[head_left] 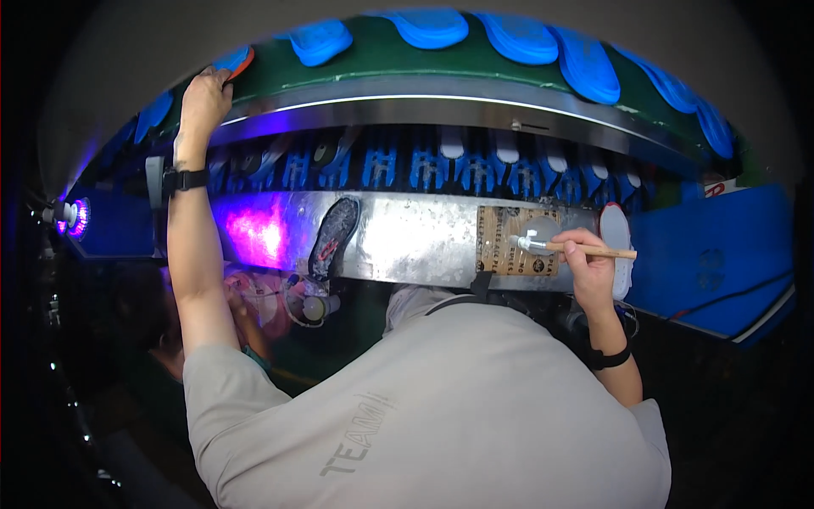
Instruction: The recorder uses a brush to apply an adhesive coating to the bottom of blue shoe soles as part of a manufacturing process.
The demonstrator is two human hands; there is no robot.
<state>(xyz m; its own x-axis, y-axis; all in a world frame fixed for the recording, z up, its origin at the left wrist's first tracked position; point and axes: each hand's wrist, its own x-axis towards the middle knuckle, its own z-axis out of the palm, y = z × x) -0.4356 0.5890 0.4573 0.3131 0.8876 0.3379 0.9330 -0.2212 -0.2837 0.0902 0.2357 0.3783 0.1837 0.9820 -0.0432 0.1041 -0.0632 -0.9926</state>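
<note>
My left hand (206,103) reaches far to the upper left, its fingers closed on the near end of a shoe sole (234,61) with an orange-red edge and a blue-looking face. That sole is at the green conveyor belt. My right hand (592,270) grips the wooden handle of a brush (606,251). White, paste-like matter coats its bristles, which are over a pale round dish or patch (543,231) on printed brown cardboard (500,259). Just beyond the right hand is a white shoe sole (616,237). A dark, speckled sole (336,237) lies apart on the metal bench.
Several blue-lit soles (515,38) lie along the green belt (381,53), behind a metal rail (381,95). Below it runs a row of blue racks (428,168) holding shoe parts. The metal bench (407,242) spans the middle; a blue panel (712,259) stands at right.
</note>
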